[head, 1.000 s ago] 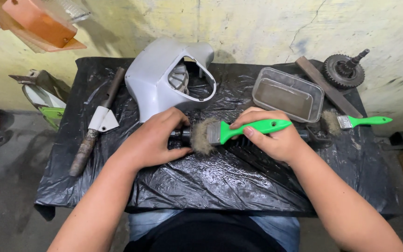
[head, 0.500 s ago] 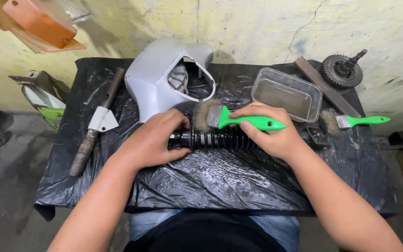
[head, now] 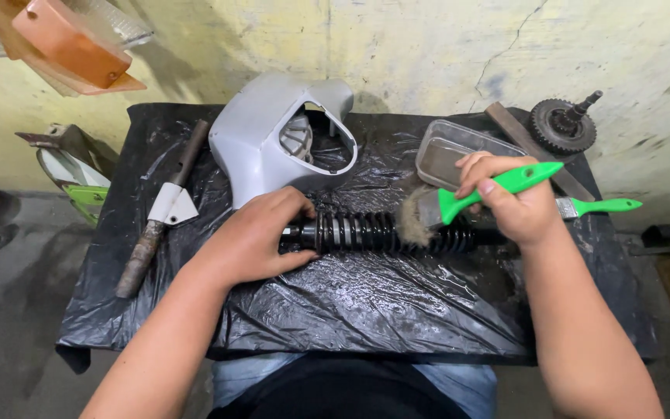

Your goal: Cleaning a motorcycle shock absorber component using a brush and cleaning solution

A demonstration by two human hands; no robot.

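Watching through the head camera. A black coil spring shock absorber (head: 385,231) lies crosswise near the middle of the table, on the black plastic sheet (head: 350,302) that covers the tabletop.

My left hand (head: 253,237) is cupped over the left end of the shock absorber, fingers curled down onto it, thumb toward me, pinning it to the sheet.

My right hand (head: 517,202) is wrapped tight around the green handle of a paintbrush (head: 471,198). The handle tilts up to the right; the worn, dirty bristles point down-left and touch the coils just right of the middle.

Behind the shock absorber, close to the left hand, stands a grey plastic cover (head: 273,136) with a large oval opening. A clear plastic tray (head: 447,151) sits just behind the brush hand, its contents hard to make out. A second brush with a green handle (head: 602,206) lies just right of the right hand, partly hidden by it.

Far right corner: a flat metal bar (head: 521,140) and a toothed gear on a shaft (head: 564,124). Left side of the sheet: a long rusty rod with a white bracket (head: 160,209). Above, upper left, an orange lens piece (head: 67,43). Off the table's left edge, a green-and-white panel (head: 75,174).
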